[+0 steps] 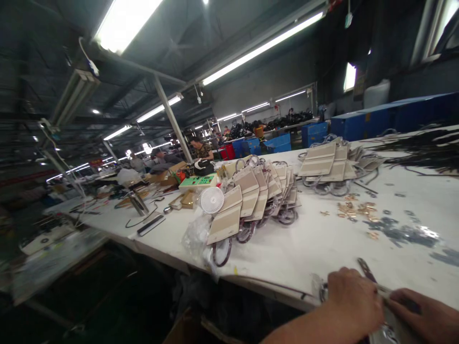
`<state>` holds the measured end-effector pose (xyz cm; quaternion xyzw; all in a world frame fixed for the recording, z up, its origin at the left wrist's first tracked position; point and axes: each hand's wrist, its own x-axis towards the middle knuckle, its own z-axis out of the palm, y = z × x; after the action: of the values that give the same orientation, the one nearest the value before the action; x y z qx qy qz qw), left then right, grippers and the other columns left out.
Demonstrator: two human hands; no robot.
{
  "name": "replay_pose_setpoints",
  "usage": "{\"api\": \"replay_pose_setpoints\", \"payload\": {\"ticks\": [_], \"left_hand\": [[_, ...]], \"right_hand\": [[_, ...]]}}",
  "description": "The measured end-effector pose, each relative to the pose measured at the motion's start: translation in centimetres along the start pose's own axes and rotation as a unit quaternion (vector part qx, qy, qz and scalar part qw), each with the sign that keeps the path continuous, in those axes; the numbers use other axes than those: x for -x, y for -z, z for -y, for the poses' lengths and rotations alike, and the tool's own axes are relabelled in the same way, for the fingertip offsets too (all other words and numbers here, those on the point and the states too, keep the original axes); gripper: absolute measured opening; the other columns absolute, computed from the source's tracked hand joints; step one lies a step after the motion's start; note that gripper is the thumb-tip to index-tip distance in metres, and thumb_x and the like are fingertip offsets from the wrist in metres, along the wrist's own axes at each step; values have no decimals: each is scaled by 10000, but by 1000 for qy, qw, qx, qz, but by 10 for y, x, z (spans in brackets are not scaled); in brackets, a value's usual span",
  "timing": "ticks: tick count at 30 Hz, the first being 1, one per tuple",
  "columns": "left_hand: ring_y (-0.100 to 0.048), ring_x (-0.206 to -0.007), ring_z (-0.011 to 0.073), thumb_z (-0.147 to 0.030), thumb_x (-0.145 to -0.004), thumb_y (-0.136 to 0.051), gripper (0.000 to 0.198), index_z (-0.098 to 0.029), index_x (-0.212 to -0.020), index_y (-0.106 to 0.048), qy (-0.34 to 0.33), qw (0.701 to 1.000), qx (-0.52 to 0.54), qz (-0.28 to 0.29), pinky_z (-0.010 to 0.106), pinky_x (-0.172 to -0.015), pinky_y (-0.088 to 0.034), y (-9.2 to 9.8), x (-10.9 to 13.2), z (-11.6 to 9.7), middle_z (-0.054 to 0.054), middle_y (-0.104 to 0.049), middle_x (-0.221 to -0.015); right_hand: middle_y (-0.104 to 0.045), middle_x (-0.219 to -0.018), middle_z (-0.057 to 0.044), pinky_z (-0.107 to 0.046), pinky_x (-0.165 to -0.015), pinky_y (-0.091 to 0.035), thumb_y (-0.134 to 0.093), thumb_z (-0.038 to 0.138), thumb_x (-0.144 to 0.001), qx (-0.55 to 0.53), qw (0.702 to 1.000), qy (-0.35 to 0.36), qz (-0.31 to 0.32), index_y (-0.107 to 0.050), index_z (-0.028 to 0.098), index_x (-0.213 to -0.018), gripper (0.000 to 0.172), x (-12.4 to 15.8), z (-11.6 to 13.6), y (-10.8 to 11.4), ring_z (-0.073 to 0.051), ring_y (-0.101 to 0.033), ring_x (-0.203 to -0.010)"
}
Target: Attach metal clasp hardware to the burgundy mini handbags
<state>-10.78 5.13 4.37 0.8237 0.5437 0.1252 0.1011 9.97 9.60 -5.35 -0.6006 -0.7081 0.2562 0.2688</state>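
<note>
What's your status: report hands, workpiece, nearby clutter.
Left hand curled on tan piece; right hand at its edge. Piece partly hidden. Loose gold fittings, grey metal pieces beyond.

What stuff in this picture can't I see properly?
All in the head view:
- The held piece: mostly covered by the left hand and right hand, and cut off by the bottom edge.
- Dark strips: cut off by the right edge.
- Grey metal bits: too small and blurred to count.

At four o'clock the left hand (355, 301) and right hand (428, 315) hold a pale item (396, 326), gold-coloured fittings (346, 209) lying just past three o'clock.
</note>
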Motion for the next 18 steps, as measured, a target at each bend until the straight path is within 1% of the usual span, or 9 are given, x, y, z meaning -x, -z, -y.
{"api": "replay_pose_setpoints", "payload": {"ticks": [2,3,5,7,11,14,16,18], "left_hand": [[-666,-967,309,-487,-939,-470,455,-160,-1042,-769,10,1000,3,5,438,-785,-551,-5,-4,0,141,-747,-993],[-663,-976,309,-493,-947,-462,466,-155,-1049,-765,12,1000,5,-2,442,-797,-549,-8,-5,0,143,-745,-1005],[-656,-985,311,-495,-963,-453,470,-148,-1052,-757,9,1000,3,-18,451,-800,-541,-14,-6,0,148,-740,-1021],[-650,-981,317,-479,-973,-453,453,-139,-1042,-744,-3,999,-8,-34,458,-781,-530,-21,-5,0,153,-732,-1022],[-651,-940,318,-422,-964,-483,377,-128,-1000,-717,-19,997,-34,-72,443,-711,-498,-31,-5,1,149,-719,-989],[-660,-863,285,-395,-920,-573,285,-144,-926,-709,-11,993,-64,-97,404,-650,-474,-26,-8,0,113,-722,-924],[-659,-816,256,-362,-877,-650,203,-168,-857,-706,-3,991,-75,-114,372,-630,-461,-17,-9,-6,82,-720,-861],[-657,-820,247,-286,-866,-676,124,-178,-812,-701,-4,989,-67,-128,355,-653,-465,-7,-8,-15,77,-714,-829]], "right_hand": [[-788,-782,-81,-460,-714,-549,-579,584,-819,-19,999,-19,45,-767,430,-691,275,1,4,4,-351,-748,-778],[-795,-815,-84,-467,-750,-550,-574,589,-817,-24,998,-23,57,-775,417,-715,284,1,6,6,-359,-749,-818],[-799,-853,-90,-468,-784,-552,-579,599,-809,-21,998,-20,55,-790,373,-762,314,3,11,9,-367,-748,-850],[-797,-851,-94,-457,-769,-556,-593,601,-801,-13,998,-16,52,-795,331,-783,338,6,16,13,-365,-747,-832],[-797,-850,-92,-438,-748,-556,-612,582,-790,-12,999,5,39,-786,307,-773,326,8,26,17,-354,-743,-810],[-794,-837,-93,-423,-752,-542,-620,535,-797,-13,999,4,35,-780,299,-772,286,7,40,22,-341,-739,-796],[-791,-833,-87,-396,-759,-526,-605,478,-815,-6,999,-3,33,-770,284,-777,258,10,54,31,-321,-735,-811],[-791,-842,-82,-357,-771,-504,-584,399,-843,10,999,-13,30,-759,256,-788,232,17,73,43,-289,-728,-835]]}}
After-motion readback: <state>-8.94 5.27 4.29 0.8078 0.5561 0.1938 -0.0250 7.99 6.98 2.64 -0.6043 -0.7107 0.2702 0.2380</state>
